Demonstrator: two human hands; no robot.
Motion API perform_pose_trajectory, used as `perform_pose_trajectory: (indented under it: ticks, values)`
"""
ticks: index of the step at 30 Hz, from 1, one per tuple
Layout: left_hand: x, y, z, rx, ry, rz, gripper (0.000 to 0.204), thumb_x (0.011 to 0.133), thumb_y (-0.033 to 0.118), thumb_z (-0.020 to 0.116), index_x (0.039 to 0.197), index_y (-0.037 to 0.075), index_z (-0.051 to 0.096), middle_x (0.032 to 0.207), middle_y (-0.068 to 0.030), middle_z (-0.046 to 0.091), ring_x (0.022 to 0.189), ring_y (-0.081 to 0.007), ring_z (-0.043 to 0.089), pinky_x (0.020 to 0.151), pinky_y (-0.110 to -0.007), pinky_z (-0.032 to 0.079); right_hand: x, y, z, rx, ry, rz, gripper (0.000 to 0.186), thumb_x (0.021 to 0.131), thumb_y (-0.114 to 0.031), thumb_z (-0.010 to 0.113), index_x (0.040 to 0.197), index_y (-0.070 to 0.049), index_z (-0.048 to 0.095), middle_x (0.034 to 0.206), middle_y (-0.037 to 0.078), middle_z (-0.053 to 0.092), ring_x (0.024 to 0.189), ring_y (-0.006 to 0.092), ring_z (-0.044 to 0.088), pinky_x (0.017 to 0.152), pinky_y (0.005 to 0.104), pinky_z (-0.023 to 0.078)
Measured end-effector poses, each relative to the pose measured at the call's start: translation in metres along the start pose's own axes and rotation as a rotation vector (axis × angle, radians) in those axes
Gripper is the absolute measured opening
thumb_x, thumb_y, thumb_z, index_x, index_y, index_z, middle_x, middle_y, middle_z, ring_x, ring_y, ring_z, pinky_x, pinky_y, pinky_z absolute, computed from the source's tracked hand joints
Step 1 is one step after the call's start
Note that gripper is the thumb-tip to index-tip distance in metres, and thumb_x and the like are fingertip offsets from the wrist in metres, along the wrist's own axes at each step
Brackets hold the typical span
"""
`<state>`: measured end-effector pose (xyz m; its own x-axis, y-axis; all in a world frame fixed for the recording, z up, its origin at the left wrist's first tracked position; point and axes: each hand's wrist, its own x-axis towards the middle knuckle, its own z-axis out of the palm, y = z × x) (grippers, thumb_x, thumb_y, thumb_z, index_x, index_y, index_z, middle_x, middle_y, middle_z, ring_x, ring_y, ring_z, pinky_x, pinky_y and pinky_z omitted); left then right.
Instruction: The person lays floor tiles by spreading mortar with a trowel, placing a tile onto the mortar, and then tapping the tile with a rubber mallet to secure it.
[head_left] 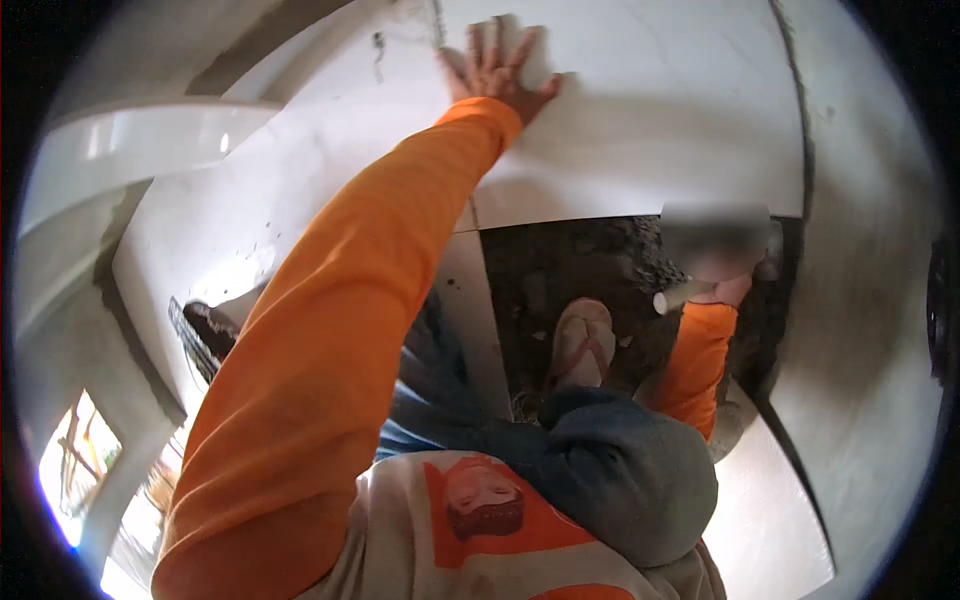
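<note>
The left hand [497,75] lies flat, fingers spread, on the white tile [660,120] bordering the dark gap [525,270]; uneven pressure might tilt it. The right hand [724,289] clasps a pale handle [672,299]; a slip could chip that tile

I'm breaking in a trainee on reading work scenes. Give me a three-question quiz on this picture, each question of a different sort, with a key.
1. The left hand is: (a) closed in a fist; (b) spread on a white slab; (c) resting on the knee.
2. True or false: the foot in the strapped sandal is set on a white slab.
3. Which hand is over the dark, rough patch, and what shows beside it?

Key:
1. b.
2. False; it is in the dark patch.
3. The right hand; a pale, rod-like handle shows, apparently gripped, with a blur hiding the rest.
</note>
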<state>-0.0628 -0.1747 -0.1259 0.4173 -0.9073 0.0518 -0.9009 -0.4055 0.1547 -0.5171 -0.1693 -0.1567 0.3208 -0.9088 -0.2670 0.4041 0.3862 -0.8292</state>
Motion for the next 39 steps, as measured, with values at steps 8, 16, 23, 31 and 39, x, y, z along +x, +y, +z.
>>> perform_pose_trajectory:
  ticks: [8, 16, 23, 31, 39]
  values:
    - [-0.012, -0.009, -0.047, 0.123, -0.105, -0.085, 0.072, 0.086, 0.06, 0.035, 0.146, 0.026, 0.013, 0.154, -0.0055, 0.001, 0.141, -0.0265, -0.003, 0.11, -0.055, -0.002, 0.003, -0.001, 0.082, 0.663, 0.158, 0.296, 0.041, 0.091, -0.044, 0.045, 0.07, -0.009, 0.054, 0.055, 0.0, 0.05, 0.047, 0.0143, 0.046, 0.044, 0.0304, 0.044]
    - [-0.008, -0.02, -0.026, -0.029, -0.091, -0.055, 0.071, 0.083, 0.066, 0.03, 0.144, 0.032, 0.019, 0.153, -0.0038, 0.009, 0.141, -0.0274, 0.0, 0.107, -0.062, -0.001, -0.007, -0.047, 0.17, 0.076, 0.557, 0.11, 0.038, 0.092, -0.047, 0.041, 0.075, -0.013, 0.048, 0.056, 0.0, 0.045, 0.04, 0.0127, 0.038, 0.037, 0.0297, 0.037]
    - [-0.007, -0.018, -0.018, -0.053, -0.097, -0.057, 0.071, 0.083, 0.067, 0.031, 0.144, 0.033, 0.018, 0.152, -0.0042, 0.01, 0.141, -0.0274, 0.001, 0.107, -0.062, 0.0, 0.081, -0.018, 0.159, -1.349, -0.013, -0.58, 0.042, 0.092, -0.047, 0.043, 0.099, -0.007, 0.052, 0.07, 0.011, 0.059, 0.057, 0.0332, 0.059, 0.049, 0.044, 0.048]
    - [-0.004, -0.026, -0.019, -0.026, -0.105, -0.069, 0.074, 0.081, 0.069, 0.033, 0.144, 0.034, 0.017, 0.153, -0.0041, 0.009, 0.141, -0.0267, 0.002, 0.107, -0.061, 0.001, 0.093, 0.003, 0.22, -1.853, 0.172, -0.186, 0.049, 0.094, -0.047, 0.034, 0.11, -0.003, 0.047, 0.077, 0.028, 0.06, 0.072, 0.0474, 0.059, 0.061, 0.0527, 0.047]
    - [-0.007, -0.028, -0.037, -0.121, -0.161, -0.073, 0.073, 0.082, 0.063, 0.035, 0.145, 0.03, 0.016, 0.153, -0.0056, 0.008, 0.141, -0.0263, 0.0, 0.108, -0.059, -0.003, 0.113, -0.005, 0.255, -1.547, 0.041, -0.204, 0.039, 0.094, -0.038, 0.038, 0.102, -0.001, 0.046, 0.075, 0.029, 0.057, 0.073, 0.0467, 0.058, 0.063, 0.0535, 0.044]
